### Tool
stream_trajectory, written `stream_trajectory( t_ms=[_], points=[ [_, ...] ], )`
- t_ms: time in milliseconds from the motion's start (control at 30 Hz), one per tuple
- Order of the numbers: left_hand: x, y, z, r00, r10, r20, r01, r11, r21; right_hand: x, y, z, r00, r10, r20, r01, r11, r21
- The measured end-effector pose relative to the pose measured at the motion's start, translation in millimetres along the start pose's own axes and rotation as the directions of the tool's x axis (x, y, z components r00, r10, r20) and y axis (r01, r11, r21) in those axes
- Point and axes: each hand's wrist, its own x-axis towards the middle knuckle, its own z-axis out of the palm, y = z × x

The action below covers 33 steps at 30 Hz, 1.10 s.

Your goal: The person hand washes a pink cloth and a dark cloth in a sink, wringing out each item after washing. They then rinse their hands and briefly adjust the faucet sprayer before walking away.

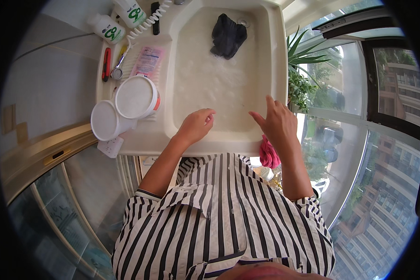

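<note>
A cream-coloured wash sink (pixel 217 147) stands right in front of me, with shallow cloudy water (pixel 203 87) in its basin. Near the far end of the basin lies a crumpled dark cloth item (pixel 228 36), wet and partly in the water, next to the round drain fitting (pixel 243 22). My left hand (pixel 196 124) hovers over the near left part of the basin, fingers loosely bent and no object visible in it. Over the right rim is my right hand (pixel 279 119), thumb and fingers spread, holding nothing. Below it a pink cloth (pixel 268 154) hangs at the sink's front right corner.
On the left ledge are two white lidded tubs (pixel 134 96), a pink pouch (pixel 147 61), a red utility knife (pixel 106 64) and a shower head (pixel 117 73) on a coiled white hose (pixel 148 22). Two white bottles (pixel 108 29) stand behind. Plants (pixel 301 85) and windows line the right.
</note>
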Motion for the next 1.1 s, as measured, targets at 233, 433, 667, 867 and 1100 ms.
stream_trajectory(
  t_ms=[233,433,667,867,1100],
  points=[
    [15.3,2.3,-6.6,0.998,0.042,-0.055,-0.039,0.998,0.042,201.9,-20.0,131.0,0.922,-0.364,-0.129,0.365,0.931,-0.020],
    [-1.8,5.5,-24.6,0.978,-0.068,-0.198,0.055,0.996,-0.074,257.3,-10.6,170.9,0.846,-0.464,-0.263,0.437,0.886,-0.156],
    [4.7,1.6,-40.0,0.949,-0.103,-0.297,0.056,0.985,-0.162,285.8,15.1,80.0,0.832,-0.072,-0.551,0.327,0.865,0.381],
    [62.1,47.2,-64.9,0.908,0.073,-0.414,-0.132,0.984,-0.117,261.0,5.0,-32.1,0.874,0.141,-0.465,0.310,0.574,0.758],
    [156.3,106.6,-133.9,0.764,0.264,-0.588,-0.305,0.952,0.032,230.5,-25.4,-99.3,0.847,-0.029,-0.531,0.493,0.417,0.764]
  ],
)
